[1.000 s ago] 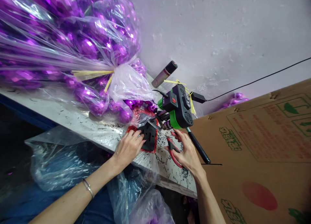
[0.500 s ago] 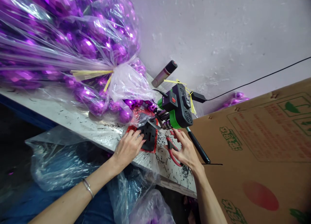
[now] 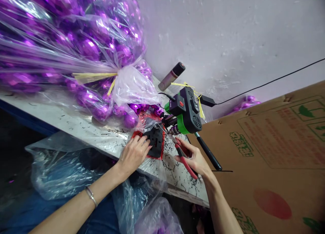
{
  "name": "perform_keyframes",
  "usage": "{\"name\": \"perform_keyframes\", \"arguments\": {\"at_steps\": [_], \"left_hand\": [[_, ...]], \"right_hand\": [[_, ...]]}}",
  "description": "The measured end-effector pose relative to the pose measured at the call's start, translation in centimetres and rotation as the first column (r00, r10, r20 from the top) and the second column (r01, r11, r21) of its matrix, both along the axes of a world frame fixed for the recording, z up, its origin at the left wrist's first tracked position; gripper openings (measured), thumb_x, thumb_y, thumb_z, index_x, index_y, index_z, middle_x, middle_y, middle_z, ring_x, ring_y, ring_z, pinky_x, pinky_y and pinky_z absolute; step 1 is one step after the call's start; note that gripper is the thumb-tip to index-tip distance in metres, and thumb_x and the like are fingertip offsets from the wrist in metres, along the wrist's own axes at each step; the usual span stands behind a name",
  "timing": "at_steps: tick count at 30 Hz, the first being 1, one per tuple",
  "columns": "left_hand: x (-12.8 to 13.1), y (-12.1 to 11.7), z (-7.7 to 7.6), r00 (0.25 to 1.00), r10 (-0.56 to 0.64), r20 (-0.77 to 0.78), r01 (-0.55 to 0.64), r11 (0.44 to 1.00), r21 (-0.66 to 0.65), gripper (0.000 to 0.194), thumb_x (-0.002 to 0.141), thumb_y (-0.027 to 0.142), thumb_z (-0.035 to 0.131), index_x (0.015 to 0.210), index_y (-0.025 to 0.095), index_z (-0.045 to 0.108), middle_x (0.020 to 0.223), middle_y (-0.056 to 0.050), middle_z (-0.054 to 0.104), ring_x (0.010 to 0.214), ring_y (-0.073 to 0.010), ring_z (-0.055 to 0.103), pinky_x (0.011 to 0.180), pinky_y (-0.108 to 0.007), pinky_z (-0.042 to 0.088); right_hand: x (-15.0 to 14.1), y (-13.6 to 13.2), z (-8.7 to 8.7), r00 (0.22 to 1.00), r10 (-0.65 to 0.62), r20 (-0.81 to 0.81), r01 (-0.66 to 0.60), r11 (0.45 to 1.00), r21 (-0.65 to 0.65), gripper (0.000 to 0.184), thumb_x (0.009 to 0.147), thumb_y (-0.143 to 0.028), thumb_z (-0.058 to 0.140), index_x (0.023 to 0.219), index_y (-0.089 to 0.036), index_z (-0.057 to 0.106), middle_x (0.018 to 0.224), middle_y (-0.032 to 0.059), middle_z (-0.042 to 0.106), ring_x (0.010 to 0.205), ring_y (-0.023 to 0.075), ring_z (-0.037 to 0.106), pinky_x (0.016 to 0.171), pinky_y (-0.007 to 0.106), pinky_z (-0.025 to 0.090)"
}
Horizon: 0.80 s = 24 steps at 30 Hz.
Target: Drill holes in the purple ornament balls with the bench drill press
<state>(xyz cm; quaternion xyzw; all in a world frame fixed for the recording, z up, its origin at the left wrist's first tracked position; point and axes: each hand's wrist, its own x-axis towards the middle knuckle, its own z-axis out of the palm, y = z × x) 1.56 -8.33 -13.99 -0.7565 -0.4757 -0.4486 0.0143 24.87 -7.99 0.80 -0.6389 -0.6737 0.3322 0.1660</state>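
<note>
Head view: R hand (image 3: 191,156) wrapped round scissors (image 3: 187,165); L hand (image 3: 134,152) on plate (image 3: 156,149) (pinch or press, can't tell), near table (image 3: 83,124) edge. Scraps (image 3: 193,182) strewn right: prob. mid-job, amt. left unclear.

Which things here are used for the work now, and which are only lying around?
In use, it seems:
black plate under the left hand
red-handled scissors in the right hand
perhaps the green-black machine

Untouched, apparently just lying about:
capped bottle
cardboard box
bagged purple balls
</note>
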Motion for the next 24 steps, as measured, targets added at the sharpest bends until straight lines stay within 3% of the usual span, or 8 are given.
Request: {"name": "perform_keyframes", "arguments": {"at_steps": [2, 4, 7, 10, 12, 15, 19, 24], "left_hand": [[0.0, 0.0, 0.1, 1.0, 0.008, 0.0, -0.008, 1.0, 0.008, 0.017, 0.098, 0.023, 0.064, 0.108, 0.013, 0.073, 0.109, -0.012, 0.076, 0.09, -0.025, 0.065, 0.075, -0.038, 0.056], [0.0, 0.0, 0.1, 1.0, 0.013, 0.003, -0.013, 1.0, 0.019, 0.016, 0.097, 0.022, 0.065, 0.107, 0.013, 0.073, 0.108, -0.011, 0.076, 0.09, -0.0251, 0.065, 0.075, -0.038, 0.057], [0.0, 0.0, 0.2, 1.0, 0.013, 0.0, -0.013, 1.0, 0.025, 0.016, 0.098, 0.022, 0.064, 0.107, 0.013, 0.073, 0.108, -0.011, 0.076, 0.089, -0.0249, 0.065, 0.075, -0.038, 0.057], [0.0, 0.0, 0.1, 1.0, 0.014, -0.009, -0.014, 1.0, 0.024, 0.017, 0.099, 0.023, 0.063, 0.107, 0.013, 0.073, 0.109, -0.011, 0.076, 0.089, -0.0247, 0.065, 0.075, -0.037, 0.057], [0.0, 0.0, 0.1, 1.0, 0.016, -0.008, -0.016, 0.999, 0.028, 0.016, 0.098, 0.023, 0.064, 0.107, 0.013, 0.073, 0.108, -0.011, 0.076, 0.089, -0.0248, 0.065, 0.075, -0.037, 0.057], [0.0, 0.0, 0.1, 1.0, 0.008, -0.008, -0.008, 1.0, 0.025, 0.016, 0.098, 0.023, 0.064, 0.107, 0.013, 0.073, 0.109, -0.011, 0.076, 0.09, -0.0249, 0.065, 0.075, -0.037, 0.056], [-0.1, 0.0, 0.1, 1.0, 0.014, -0.016, -0.014, 1.0, 0.022, 0.017, 0.099, 0.023, 0.062, 0.108, 0.013, 0.073, 0.109, -0.011, 0.076, 0.091, -0.0248, 0.065, 0.076, -0.037, 0.057], [0.0, 0.0, 0.3, 1.0, 0.024, -0.007, -0.024, 0.999, 0.032, 0.016, 0.098, 0.022, 0.064, 0.106, 0.012, 0.073, 0.107, -0.011, 0.077, 0.09, -0.0255, 0.064, 0.074, -0.037, 0.057]], "right_hand": [[-0.1, -0.4, 0.0, 0.996, 0.019, 0.087, -0.023, 0.999, 0.048, 0.081, 0.067, -0.052, 0.085, 0.14, -0.022, 0.063, 0.131, 0.0115, 0.07, 0.117, 0.032, 0.069, 0.102, 0.047, 0.057], [-0.1, -0.9, -0.2, 0.972, 0.017, 0.236, -0.061, 0.982, 0.179, 0.075, 0.075, -0.047, 0.078, 0.144, -0.024, 0.058, 0.126, 0.0107, 0.071, 0.112, 0.0296, 0.07, 0.1, 0.046, 0.058], [0.1, -1.4, -0.8, 0.9, -0.007, 0.437, -0.181, 0.904, 0.388, 0.071, 0.08, -0.039, 0.07, 0.148, -0.028, 0.053, 0.124, 0.0094, 0.07, 0.111, 0.0283, 0.069, 0.101, 0.047, 0.058], [0.5, -1.2, -1.4, 0.853, -0.022, 0.521, -0.27, 0.836, 0.478, 0.069, 0.08, -0.034, 0.066, 0.147, -0.028, 0.053, 0.126, 0.0105, 0.067, 0.116, 0.0303, 0.066, 0.103, 0.049, 0.056], [0.7, -1.0, -1.4, 0.855, -0.018, 0.518, -0.283, 0.821, 0.495, 0.068, 0.079, -0.033, 0.066, 0.146, -0.028, 0.055, 0.126, 0.0107, 0.067, 0.116, 0.0306, 0.066, 0.103, 0.049, 0.056], [0.6, -0.7, -1.1, 0.906, 0.015, 0.422, -0.221, 0.868, 0.445, 0.068, 0.079, -0.036, 0.071, 0.145, -0.029, 0.057, 0.12, 0.0082, 0.069, 0.104, 0.026, 0.068, 0.097, 0.044, 0.058], [0.3, -0.7, -0.7, 0.979, 0.037, 0.199, -0.09, 0.96, 0.264, 0.07, 0.075, -0.043, 0.081, 0.14, -0.027, 0.062, 0.109, 0.0052, 0.072, 0.087, 0.0198, 0.068, 0.081, 0.036, 0.061], [-0.1, -0.5, -0.5, 1.0, 0.011, -0.027, -0.009, 0.996, 0.088, 0.071, 0.068, -0.047, 0.085, 0.133, -0.022, 0.068, 0.114, 0.0066, 0.073, 0.102, 0.0241, 0.07, 0.089, 0.037, 0.06]]}}
